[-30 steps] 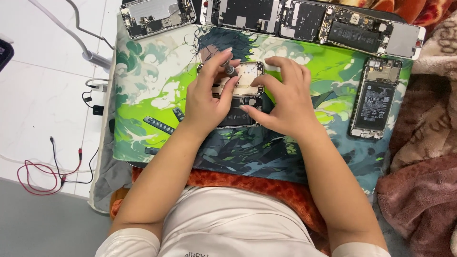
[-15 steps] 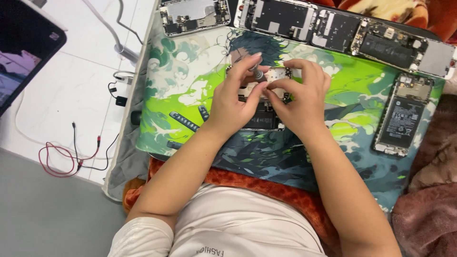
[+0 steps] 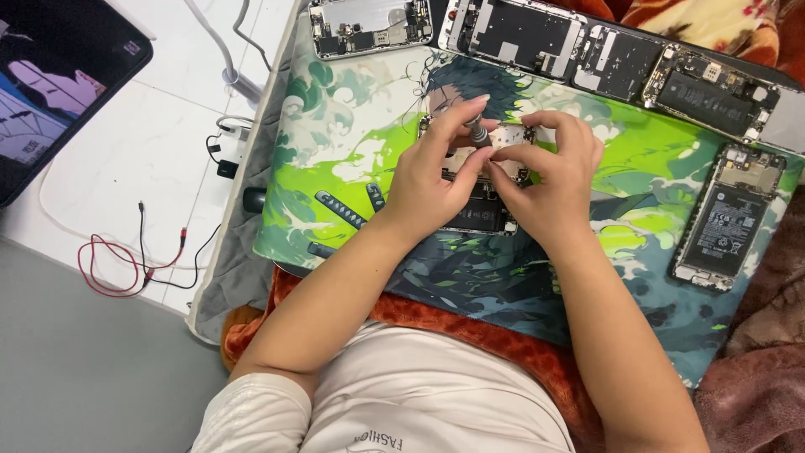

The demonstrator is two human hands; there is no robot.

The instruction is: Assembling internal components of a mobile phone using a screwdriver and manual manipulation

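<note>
An opened phone point(image 3: 486, 210) with its back off lies on the green and blue illustrated mat point(image 3: 335, 159), mostly hidden under my hands. My left hand point(image 3: 432, 180) pinches a small grey screwdriver point(image 3: 478, 132) between thumb and forefinger, its tip down on the phone's upper part. My right hand point(image 3: 549, 180) rests on the phone's right side, fingertips pinched close to the screwdriver at the top edge; what they pinch is hidden.
Several opened phones line the mat's far edge point(image 3: 369, 25) point(image 3: 516, 33) point(image 3: 713, 88), another lies at the right point(image 3: 725, 218). Dark small parts point(image 3: 340, 210) sit left of my hands. A tablet point(image 3: 59, 84) and red and black cables point(image 3: 126, 260) lie on the white floor at left.
The camera view has shifted left, bringing the tablet into sight. My left hand has taken up the screwdriver upright over the phone, and my right fingers have closed in beside it.
</note>
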